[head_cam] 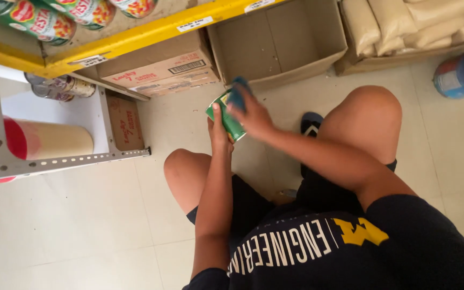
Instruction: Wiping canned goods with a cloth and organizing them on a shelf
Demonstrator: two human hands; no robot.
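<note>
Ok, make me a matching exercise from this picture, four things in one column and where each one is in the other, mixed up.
Things:
1. green can
2. blue cloth
3. open cardboard box
4. pale cylinder with a red end

Places:
A. lying on its side on the low grey shelf at the left
B. on the floor under the yellow shelf edge, empty side facing the camera
C. in the left hand, above the knees
D. under the right hand, pressed on the can's top

Pairs: 1-C, 2-D, 3-B, 4-A
</note>
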